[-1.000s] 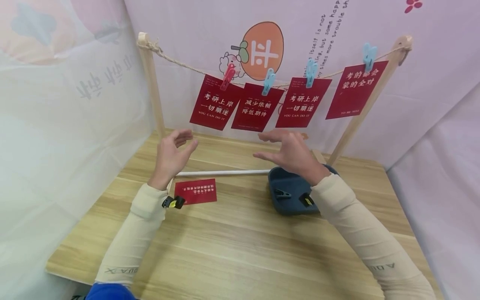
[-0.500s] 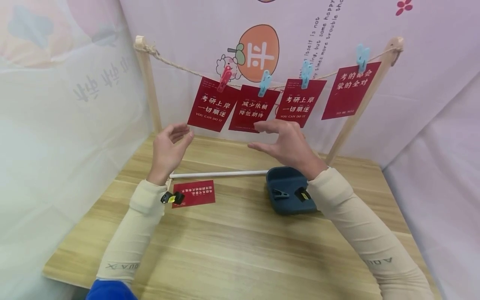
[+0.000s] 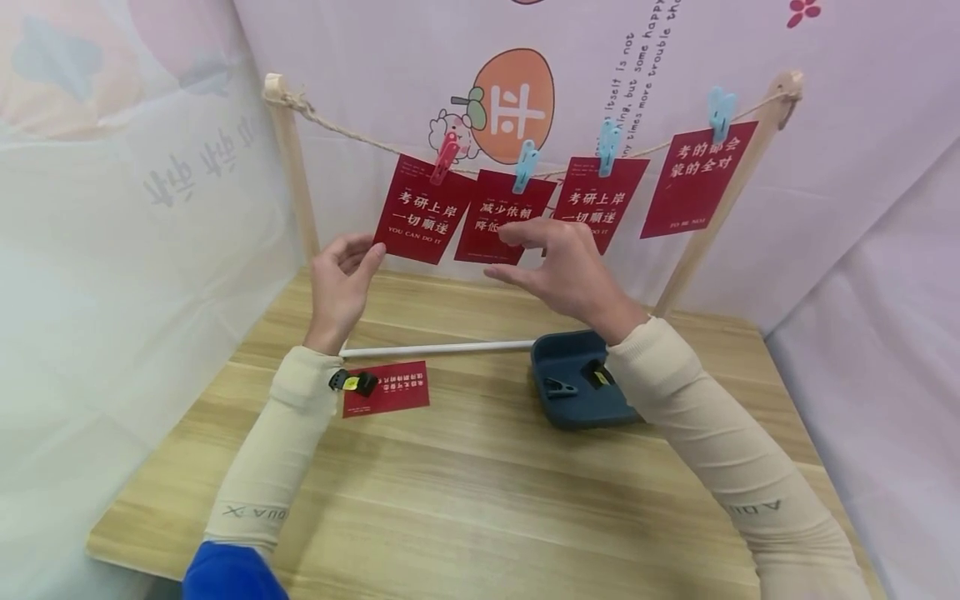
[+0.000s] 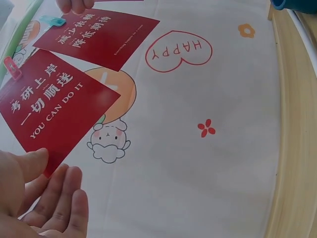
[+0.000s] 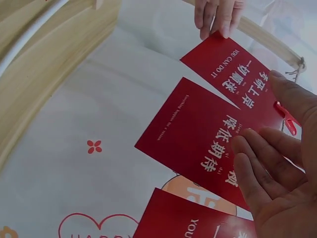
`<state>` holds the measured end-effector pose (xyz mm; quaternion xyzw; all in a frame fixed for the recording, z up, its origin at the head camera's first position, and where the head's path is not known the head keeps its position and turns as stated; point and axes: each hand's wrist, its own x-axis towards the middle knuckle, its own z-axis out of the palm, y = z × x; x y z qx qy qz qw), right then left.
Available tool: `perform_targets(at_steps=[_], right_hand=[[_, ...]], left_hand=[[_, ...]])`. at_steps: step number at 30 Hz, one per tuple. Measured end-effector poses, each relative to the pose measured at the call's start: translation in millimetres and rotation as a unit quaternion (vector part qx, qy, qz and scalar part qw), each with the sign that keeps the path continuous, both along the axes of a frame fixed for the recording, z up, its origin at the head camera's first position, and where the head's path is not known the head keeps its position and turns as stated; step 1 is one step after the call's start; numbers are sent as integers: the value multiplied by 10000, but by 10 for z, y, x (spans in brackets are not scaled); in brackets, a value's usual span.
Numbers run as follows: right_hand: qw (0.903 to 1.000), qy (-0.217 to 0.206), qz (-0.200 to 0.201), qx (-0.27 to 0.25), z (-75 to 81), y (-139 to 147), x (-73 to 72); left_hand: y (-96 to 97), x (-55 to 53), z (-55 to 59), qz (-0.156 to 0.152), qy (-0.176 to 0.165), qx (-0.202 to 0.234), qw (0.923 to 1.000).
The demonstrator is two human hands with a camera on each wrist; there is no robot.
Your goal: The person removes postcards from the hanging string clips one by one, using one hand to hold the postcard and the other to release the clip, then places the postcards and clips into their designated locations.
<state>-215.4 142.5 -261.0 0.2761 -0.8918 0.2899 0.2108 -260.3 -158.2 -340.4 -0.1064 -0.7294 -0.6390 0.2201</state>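
Observation:
In the head view my left hand (image 3: pixel 339 287) pinches the lower-left corner of the leftmost red card (image 3: pixel 417 208), thumb in front and fingers behind. A pink clothespin (image 3: pixel 445 158) fixes that card to a sagging rope (image 3: pixel 341 129). My right hand (image 3: pixel 577 271), thumb and fingers spread apart, is in front of the second red card (image 3: pixel 487 237) and holds nothing. That card hangs from a light-blue clothespin (image 3: pixel 526 165). Farther right hang a third red card (image 3: pixel 603 192), partly covered by the right hand, and a fourth (image 3: pixel 697 183), each under a light-blue clothespin.
Wooden posts (image 3: pixel 294 175) carry the rope at both ends. On the wooden table (image 3: pixel 480 500) lie another red card (image 3: pixel 390 402) and a white rod (image 3: pixel 442 348). A dark blue tray (image 3: pixel 581 421) with a dark clip (image 3: pixel 558 388) in it stands below the right forearm.
Both hands have risen toward the hanging cards. The left hand has reached and taken the leftmost card's corner; the right has moved up and slightly left, over the second card.

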Motion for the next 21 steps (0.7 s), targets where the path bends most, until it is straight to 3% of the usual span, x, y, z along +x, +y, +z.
perform_targets(at_steps=[6,12,21], right_hand=[[9999,82,-43,-103,112,-46,-2],[9996,162,-25,-221,184,-90,-32],[9993,183,-34,-319,337,-211,-73]], left_hand=[[42,-59,-21,-4,295,478,9984],[52,-59,-23,89,509,609,9968],[36,-58,3,165,547,634,9964]])
